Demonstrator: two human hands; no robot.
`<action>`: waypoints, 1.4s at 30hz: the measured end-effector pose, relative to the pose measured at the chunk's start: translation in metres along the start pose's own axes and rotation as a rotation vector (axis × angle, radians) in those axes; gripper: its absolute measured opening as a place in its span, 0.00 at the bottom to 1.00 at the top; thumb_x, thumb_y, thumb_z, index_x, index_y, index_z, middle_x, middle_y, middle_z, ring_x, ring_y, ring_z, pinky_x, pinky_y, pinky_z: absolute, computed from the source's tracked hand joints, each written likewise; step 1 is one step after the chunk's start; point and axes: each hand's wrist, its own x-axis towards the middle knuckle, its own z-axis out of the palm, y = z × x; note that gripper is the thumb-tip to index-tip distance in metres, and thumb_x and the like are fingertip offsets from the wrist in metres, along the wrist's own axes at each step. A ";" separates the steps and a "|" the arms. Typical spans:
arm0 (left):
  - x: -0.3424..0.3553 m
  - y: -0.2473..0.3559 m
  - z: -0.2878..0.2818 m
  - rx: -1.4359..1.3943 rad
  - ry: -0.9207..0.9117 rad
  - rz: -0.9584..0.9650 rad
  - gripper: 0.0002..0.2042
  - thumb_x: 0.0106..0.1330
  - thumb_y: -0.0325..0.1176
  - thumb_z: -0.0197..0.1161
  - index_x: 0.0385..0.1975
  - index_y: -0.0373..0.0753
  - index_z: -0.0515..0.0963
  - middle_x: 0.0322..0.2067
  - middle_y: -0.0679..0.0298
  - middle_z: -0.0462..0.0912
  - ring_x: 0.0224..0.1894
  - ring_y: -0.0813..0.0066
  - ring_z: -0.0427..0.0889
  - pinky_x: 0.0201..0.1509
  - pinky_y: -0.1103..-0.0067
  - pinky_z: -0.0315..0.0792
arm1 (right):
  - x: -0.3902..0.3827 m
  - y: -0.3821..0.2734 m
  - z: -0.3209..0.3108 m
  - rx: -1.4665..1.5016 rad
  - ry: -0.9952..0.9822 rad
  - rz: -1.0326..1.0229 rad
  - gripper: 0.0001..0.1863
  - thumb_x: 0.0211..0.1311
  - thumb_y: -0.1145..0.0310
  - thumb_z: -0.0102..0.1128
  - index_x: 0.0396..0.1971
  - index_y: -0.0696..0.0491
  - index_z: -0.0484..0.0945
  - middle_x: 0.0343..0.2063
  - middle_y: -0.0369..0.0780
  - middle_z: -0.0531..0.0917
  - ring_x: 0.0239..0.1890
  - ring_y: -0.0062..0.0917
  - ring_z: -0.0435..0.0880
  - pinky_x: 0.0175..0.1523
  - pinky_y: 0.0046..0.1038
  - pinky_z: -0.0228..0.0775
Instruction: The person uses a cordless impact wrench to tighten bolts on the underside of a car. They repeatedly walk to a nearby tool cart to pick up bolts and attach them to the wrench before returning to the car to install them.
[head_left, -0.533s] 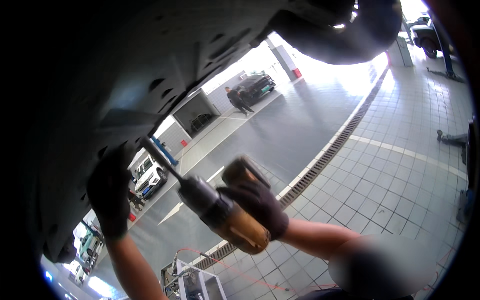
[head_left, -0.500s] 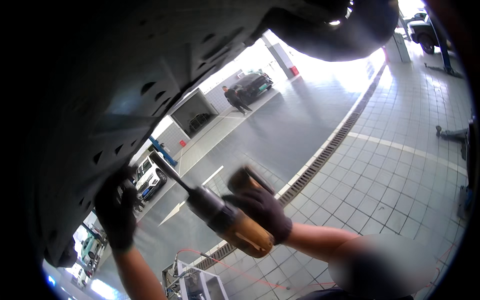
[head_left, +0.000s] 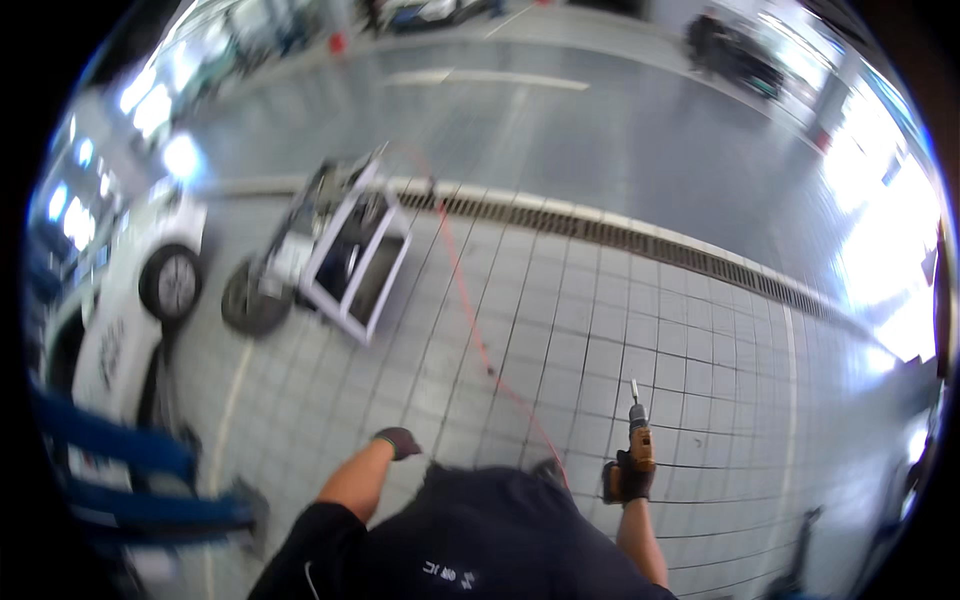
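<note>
My right hand [head_left: 630, 478], in a dark work glove, is closed round the grip of a yellow-and-black cordless power driver [head_left: 641, 446]. Its slim bit [head_left: 635, 392] points forward, away from me, over the tiled floor. To the left of my body hangs my left hand [head_left: 400, 442], also gloved and apart from everything around it. Its fingers look curled; whatever may be in them is hidden.
A light-framed metal cart [head_left: 365, 270] stands ahead to the left, with a wheel [head_left: 255, 300] beside it. Farther left are a white car [head_left: 125, 340] and blue lift arms [head_left: 120, 440]. A red hose [head_left: 465, 290] crosses the tiles toward me. A drain grate [head_left: 600, 235] runs across beyond.
The view has swung away from the car underbody overhead to the floor and cart. Both hands have come down and apart; the power driver has stayed in my right hand.
</note>
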 end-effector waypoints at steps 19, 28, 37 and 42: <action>-0.053 -0.401 0.115 -0.578 -0.178 -0.596 0.27 0.63 0.51 0.66 0.58 0.41 0.82 0.60 0.52 0.82 0.63 0.52 0.79 0.68 0.63 0.73 | -0.039 -0.058 0.384 -0.916 -0.733 0.109 0.19 0.61 0.60 0.70 0.47 0.52 0.78 0.24 0.36 0.83 0.25 0.24 0.83 0.31 0.33 0.75; 0.056 -0.454 -0.094 -0.693 0.154 -0.689 0.23 0.68 0.44 0.61 0.62 0.46 0.79 0.63 0.57 0.81 0.66 0.56 0.78 0.71 0.65 0.71 | 0.108 -0.139 0.607 -1.206 -0.881 0.073 0.14 0.67 0.59 0.63 0.49 0.46 0.83 0.44 0.38 0.84 0.50 0.30 0.82 0.53 0.34 0.75; 0.214 -0.553 -0.302 -0.392 0.495 -0.692 0.18 0.67 0.41 0.61 0.56 0.49 0.82 0.56 0.58 0.83 0.59 0.58 0.82 0.63 0.62 0.76 | 0.139 -0.284 0.769 -0.798 -0.562 0.146 0.19 0.54 0.61 0.80 0.41 0.53 0.81 0.31 0.37 0.86 0.31 0.25 0.85 0.37 0.35 0.78; 0.343 -0.651 -0.455 -0.046 0.749 -0.457 0.12 0.63 0.38 0.65 0.45 0.49 0.85 0.53 0.61 0.82 0.54 0.56 0.82 0.60 0.62 0.75 | 0.103 -0.309 0.818 -0.825 -0.400 0.133 0.19 0.55 0.63 0.78 0.42 0.55 0.81 0.30 0.39 0.85 0.30 0.28 0.84 0.36 0.36 0.78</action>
